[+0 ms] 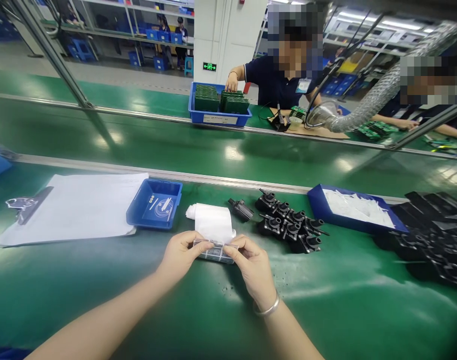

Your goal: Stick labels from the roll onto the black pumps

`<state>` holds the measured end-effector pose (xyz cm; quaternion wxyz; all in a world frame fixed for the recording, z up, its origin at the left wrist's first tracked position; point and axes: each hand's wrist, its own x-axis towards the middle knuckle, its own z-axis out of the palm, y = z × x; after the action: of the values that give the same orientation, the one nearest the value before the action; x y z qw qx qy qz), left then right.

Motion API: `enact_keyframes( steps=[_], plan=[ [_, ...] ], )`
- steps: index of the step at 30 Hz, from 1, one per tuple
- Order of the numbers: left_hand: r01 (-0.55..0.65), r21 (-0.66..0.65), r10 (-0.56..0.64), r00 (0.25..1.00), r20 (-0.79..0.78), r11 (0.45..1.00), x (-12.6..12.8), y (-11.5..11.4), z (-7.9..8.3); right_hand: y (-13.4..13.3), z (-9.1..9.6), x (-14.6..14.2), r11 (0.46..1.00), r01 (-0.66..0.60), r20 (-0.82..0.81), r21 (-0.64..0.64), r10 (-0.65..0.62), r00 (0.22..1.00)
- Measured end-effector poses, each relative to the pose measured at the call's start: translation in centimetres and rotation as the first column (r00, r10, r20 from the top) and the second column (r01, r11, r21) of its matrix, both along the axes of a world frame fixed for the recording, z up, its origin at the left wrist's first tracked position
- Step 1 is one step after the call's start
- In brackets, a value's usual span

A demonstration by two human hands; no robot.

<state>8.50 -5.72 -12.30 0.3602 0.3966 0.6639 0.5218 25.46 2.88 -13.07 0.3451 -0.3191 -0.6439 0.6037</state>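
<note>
Clear box: small transparent plastic box (pixel 215 251) on green bench (pixel 138 300), white paper roll (pixel 213 222) touching behind.
Left hand (pixel 181 252): clamped on box's left end.
Right hand (pixel 253 265): clamped on right end.

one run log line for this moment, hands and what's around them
left hand: grips clear box | right hand: grips same box | behind: white roll | right: black parts | left: blue tray
</note>
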Motion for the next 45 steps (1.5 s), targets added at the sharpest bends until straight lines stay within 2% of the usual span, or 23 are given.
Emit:
enact_keyframes(
  steps=[5, 11, 14, 17, 20, 21, 23, 25, 28, 30, 32, 33, 35, 37, 40, 43, 45],
  plan=[
    [0.041, 0.000, -0.041, 0.999, -0.012, 0.999, 0.3, -0.2, -0.2, 0.2, -0.3, 0.0, 0.999, 0.042, 0.011, -0.027, -0.042, 0.999],
    [0.040, 0.004, -0.040, 0.997, -0.065, 0.999, 0.3, -0.3, -0.3, 0.9, 0.9, 0.5, 0.989, 0.049, -0.075, 0.136, -0.039, 0.996],
    [0.033, 0.016, -0.031, 0.993, -0.112, 0.999, 0.2, -0.3, -0.2, 0.9, 1.4, 0.9, 0.972, 0.056, -0.054, 0.228, -0.044, 0.998],
    [0.030, 0.017, -0.028, 0.990, -0.139, 0.999, 0.2, -0.2, -0.2, 0.7, 1.7, 1.0, 0.911, 0.082, 0.017, 0.404, -0.098, 0.995],
    [0.033, 0.001, -0.033, 0.988, -0.150, 0.999, 0.2, -0.2, -0.3, 0.5, 2.0, 0.9, 0.803, 0.078, 0.095, 0.591, -0.166, 0.982],
    [0.035, -0.003, -0.035, 0.988, -0.149, 0.999, 0.2, -0.2, -0.3, 0.5, 2.1, 0.9, 0.775, 0.076, 0.106, 0.628, -0.181, 0.978],
    [0.034, -0.006, -0.035, 0.989, -0.143, 0.999, 0.2, -0.2, -0.4, 0.5, 2.2, 1.0, 0.752, 0.066, 0.108, 0.655, -0.181, 0.978],
    [0.027, -0.010, -0.028, 0.992, -0.125, 1.000, 0.2, -0.2, -0.4, 0.4, 2.4, 1.3, 0.766, 0.041, 0.101, 0.641, -0.137, 0.985],
    [0.013, -0.014, -0.014, 0.994, -0.109, 1.000, 0.2, -0.1, -0.4, -0.1, 3.2, 1.9, 0.843, 0.008, 0.033, 0.538, -0.031, 0.999],
    [0.010, -0.014, -0.012, 0.994, -0.109, 1.000, 0.2, -0.2, -0.3, -0.5, 4.0, 2.2, 0.916, 0.006, -0.056, 0.401, 0.018, 0.998],
    [0.012, -0.009, -0.013, 0.992, -0.126, 1.000, 0.2, -0.3, -0.2, -0.9, 4.8, 1.9, 0.979, -0.029, -0.126, 0.202, 0.056, 0.990],
    [0.016, -0.003, -0.016, 0.989, -0.146, 1.000, 0.3, -0.4, -0.2, -1.1, 5.0, 1.6, 0.994, -0.059, -0.134, 0.091, 0.071, 0.988],
    [0.030, 0.013, -0.026, 0.979, -0.200, 0.999, 0.4, -0.6, -0.1, -1.4, 5.0, 0.8, 0.991, -0.091, -0.105, -0.103, 0.080, 0.991],
    [0.050, 0.025, -0.043, 0.969, -0.243, 0.998, 0.4, -0.7, -0.2, -1.5, 4.3, -0.2, 0.979, -0.073, -0.043, -0.191, 0.066, 0.997],
    [0.072, 0.033, -0.060, 0.960, -0.272, 0.997, 0.4, -0.6, -0.2, -1.6, 3.0, -1.1, 0.992, -0.009, 0.034, -0.125, 0.013, 0.999],
    [0.088, 0.037, -0.072, 0.949, -0.308, 0.995, 0.6, -0.9, -0.1, -2.2, 2.4, -1.2, 0.995, 0.061, 0.114, 0.077, -0.070, 0.991],
    [0.082, 0.046, -0.060, 0.934, -0.353, 0.996, 0.6, -1.5, -0.5, -2.6, 2.4, -1.1, 0.968, 0.080, 0.145, 0.237, -0.117, 0.982]
  ],
)
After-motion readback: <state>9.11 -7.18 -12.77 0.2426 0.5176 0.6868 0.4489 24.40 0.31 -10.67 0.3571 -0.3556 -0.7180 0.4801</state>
